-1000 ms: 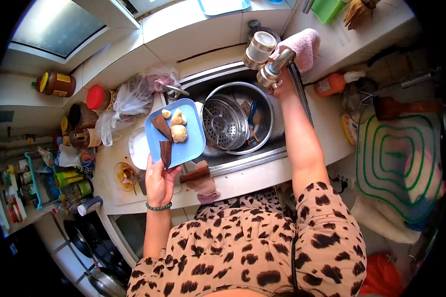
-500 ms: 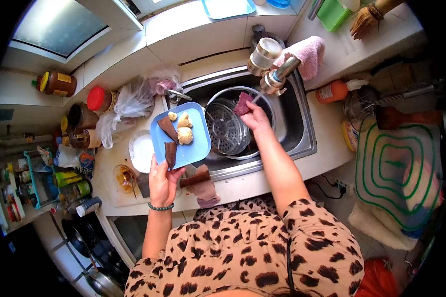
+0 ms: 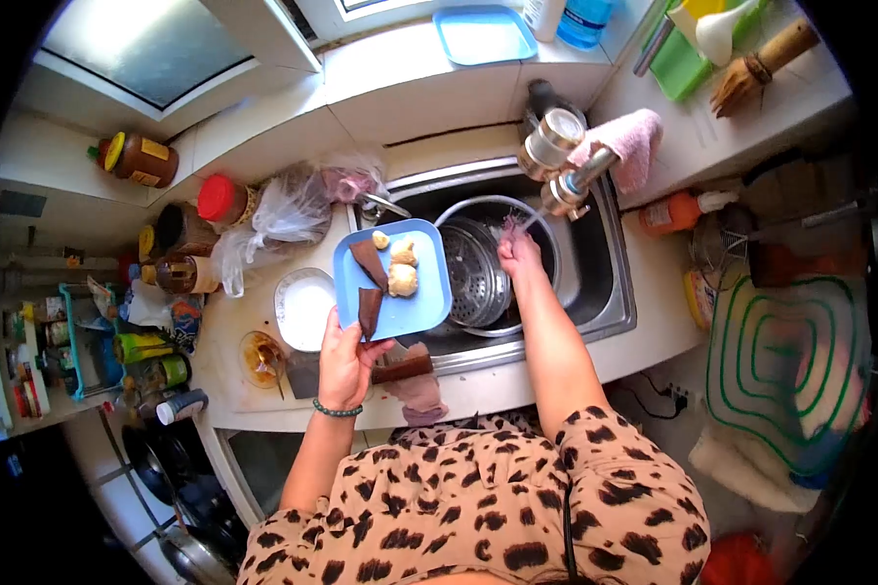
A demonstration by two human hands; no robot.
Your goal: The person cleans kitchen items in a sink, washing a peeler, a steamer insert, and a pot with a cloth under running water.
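My left hand (image 3: 346, 361) grips the near edge of a light-blue plastic tray (image 3: 431, 304) beside the sink. On the tray lie a knob of ginger (image 3: 403, 279), a small pale piece like a garlic clove (image 3: 379, 238) and two dark brown bark-like pieces (image 3: 369, 310). Under the faucet (image 3: 563, 195), my right hand (image 3: 523, 255) is closed on a reddish-purple scouring pad (image 3: 512, 228), largely hidden and blurred by water. Below that hand, a perforated steel steamer insert (image 3: 473, 275) sits in a round metal pot (image 3: 554, 239) in the sink (image 3: 622, 283).
Left of the tray are a white plate (image 3: 304, 322), a small glass bowl (image 3: 260, 359), plastic bags (image 3: 283, 219) and several jars. A cleaver (image 3: 400, 369) and a pink cloth (image 3: 421, 398) lie at the counter's front edge. A pink towel (image 3: 632, 146) hangs behind the faucet.
The pad, spread out beside the stream before, is now bunched up in my right hand under the water. The view has shifted slightly; my left hand still holds the tray.
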